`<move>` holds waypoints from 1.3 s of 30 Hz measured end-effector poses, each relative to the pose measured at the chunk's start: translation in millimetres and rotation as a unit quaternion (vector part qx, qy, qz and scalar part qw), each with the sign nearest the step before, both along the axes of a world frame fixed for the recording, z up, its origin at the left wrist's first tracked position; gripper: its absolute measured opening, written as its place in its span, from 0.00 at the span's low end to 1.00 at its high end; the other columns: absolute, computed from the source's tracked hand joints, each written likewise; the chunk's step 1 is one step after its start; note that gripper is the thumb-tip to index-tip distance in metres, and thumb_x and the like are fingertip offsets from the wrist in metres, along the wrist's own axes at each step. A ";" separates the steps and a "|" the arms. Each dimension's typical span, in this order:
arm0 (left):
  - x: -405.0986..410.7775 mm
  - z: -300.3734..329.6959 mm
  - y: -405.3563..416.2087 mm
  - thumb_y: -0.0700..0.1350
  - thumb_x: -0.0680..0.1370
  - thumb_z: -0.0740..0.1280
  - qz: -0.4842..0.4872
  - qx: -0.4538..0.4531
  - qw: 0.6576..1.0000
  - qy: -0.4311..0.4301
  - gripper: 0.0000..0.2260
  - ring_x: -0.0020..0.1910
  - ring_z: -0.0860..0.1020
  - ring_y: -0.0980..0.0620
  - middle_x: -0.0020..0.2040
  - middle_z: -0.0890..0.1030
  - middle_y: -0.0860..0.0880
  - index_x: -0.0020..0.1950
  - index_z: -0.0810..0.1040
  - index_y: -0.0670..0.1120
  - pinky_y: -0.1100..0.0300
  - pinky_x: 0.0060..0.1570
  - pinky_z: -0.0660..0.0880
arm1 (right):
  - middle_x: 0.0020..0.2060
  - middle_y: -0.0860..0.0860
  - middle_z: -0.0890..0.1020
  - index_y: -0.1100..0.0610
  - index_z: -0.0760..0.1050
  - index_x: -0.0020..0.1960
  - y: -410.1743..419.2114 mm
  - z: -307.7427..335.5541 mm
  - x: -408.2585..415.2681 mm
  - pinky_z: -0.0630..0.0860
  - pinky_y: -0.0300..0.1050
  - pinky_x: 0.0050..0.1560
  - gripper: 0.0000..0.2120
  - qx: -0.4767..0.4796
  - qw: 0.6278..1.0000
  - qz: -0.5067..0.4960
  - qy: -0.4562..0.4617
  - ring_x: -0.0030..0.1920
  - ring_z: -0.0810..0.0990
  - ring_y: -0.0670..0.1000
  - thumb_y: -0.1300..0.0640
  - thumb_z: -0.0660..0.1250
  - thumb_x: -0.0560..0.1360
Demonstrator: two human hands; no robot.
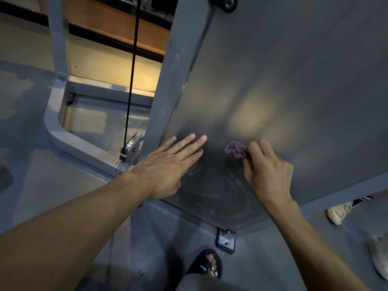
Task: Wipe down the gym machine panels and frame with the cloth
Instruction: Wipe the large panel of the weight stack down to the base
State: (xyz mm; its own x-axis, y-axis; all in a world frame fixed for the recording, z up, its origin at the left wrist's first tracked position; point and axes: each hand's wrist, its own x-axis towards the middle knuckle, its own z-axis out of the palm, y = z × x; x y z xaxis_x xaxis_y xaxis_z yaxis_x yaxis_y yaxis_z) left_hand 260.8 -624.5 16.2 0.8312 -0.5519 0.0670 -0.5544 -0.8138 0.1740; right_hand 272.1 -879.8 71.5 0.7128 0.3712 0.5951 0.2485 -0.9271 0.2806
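Head view, looking down at both hands against the machine: the left hand (pixel 168 164) lies flat on the panel (pixel 283 70), fingers straight and spread, holding nothing. The right hand (pixel 266 171) has its fingers curled, pinching a small cloth (pixel 234 150) against the same panel just beside the left fingertips. The cloth is purple, crumpled into a ruffled wad — only a small bunch of it shows past the fingers.

The panel is a broad dark grey sheet with a dull sheen, carrying two soft yellowish reflections above the hands and faint swirled smear marks below them. Along its left edge runs a grey frame post (pixel 174 80), scuffed with pale marks. Left of the post a black cable (pixel 131 80) drops to a metal pulley (pixel 131 147) bolted on the grey base frame (pixel 63 135).

Below, on the grey floor (pixel 31 164), a foot in a black sandal (pixel 206 266) is visible — and pale sneakers (pixel 339 213) stand at the right edge.
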 end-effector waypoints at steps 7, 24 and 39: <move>1.0 0.7 -1.8 0.43 0.80 0.61 0.002 -0.009 1.000 0.004 0.38 0.79 0.27 0.53 0.79 0.24 0.54 0.85 0.42 0.49 0.51 0.80 0.34 | 0.38 0.53 0.73 0.55 0.73 0.41 5.6 -48.2 -1.6 0.52 0.41 0.24 0.15 -0.085 0.993 0.018 0.083 0.24 0.72 0.55 0.64 0.78 0.65; 1.7 -3.8 -5.6 0.43 0.79 0.61 0.007 -0.004 1.000 0.007 0.38 0.77 0.24 0.53 0.77 0.20 0.55 0.85 0.45 0.51 0.51 0.78 0.32 | 0.38 0.53 0.73 0.55 0.73 0.42 -11.8 -59.5 -6.9 0.58 0.42 0.20 0.14 -0.068 0.993 0.009 0.094 0.24 0.72 0.54 0.63 0.78 0.67; 1.4 -13.7 -13.0 0.43 0.78 0.64 0.009 -0.021 1.000 -0.012 0.38 0.78 0.24 0.50 0.78 0.21 0.52 0.85 0.50 0.50 0.51 0.77 0.32 | 0.40 0.54 0.72 0.56 0.72 0.43 -27.3 -55.5 -9.0 0.59 0.41 0.20 0.13 -0.022 0.996 -0.008 0.081 0.25 0.72 0.57 0.64 0.76 0.69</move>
